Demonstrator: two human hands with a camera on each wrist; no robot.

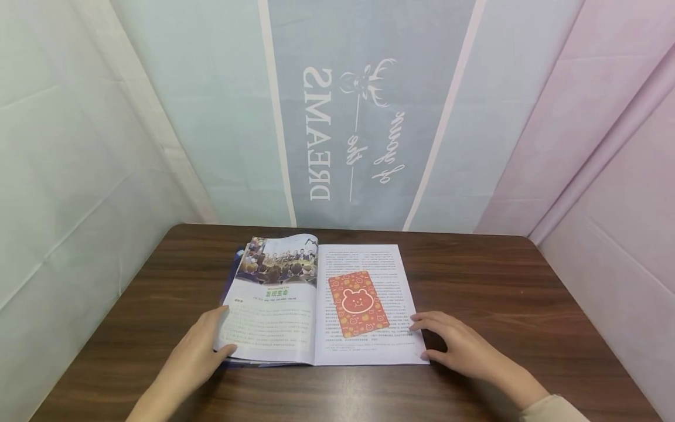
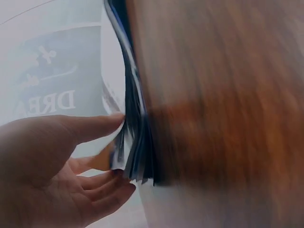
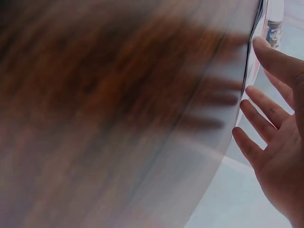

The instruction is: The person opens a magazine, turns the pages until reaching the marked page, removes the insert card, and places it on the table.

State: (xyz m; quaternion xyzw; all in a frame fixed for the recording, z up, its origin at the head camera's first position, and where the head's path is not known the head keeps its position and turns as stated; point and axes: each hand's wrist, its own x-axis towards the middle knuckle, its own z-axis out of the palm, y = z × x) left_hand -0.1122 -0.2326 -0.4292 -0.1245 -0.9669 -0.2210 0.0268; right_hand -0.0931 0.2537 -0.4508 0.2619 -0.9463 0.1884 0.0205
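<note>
A thick magazine [image 1: 274,346] lies spread on the table, its left page bowed up near the fold. On its right page rests a red card with a bear face [image 1: 358,303], tilted slightly. My left hand [image 1: 192,346] is at the left edge, thumb and fingers spread apart along it; the left wrist view shows the thumb [image 2: 102,127] touching the stacked page edges [image 2: 135,142]. My right hand [image 1: 459,343] rests its fingertips on the right page's outer edge. In the right wrist view those fingers [image 3: 259,111] are fairly straight and spread.
A dark wood-grain table [image 1: 506,293] extends around the magazine. Behind it hangs a pale blue cloth [image 1: 364,117] with mirrored lettering and a deer head. White cloth walls [image 1: 79,146] enclose both sides.
</note>
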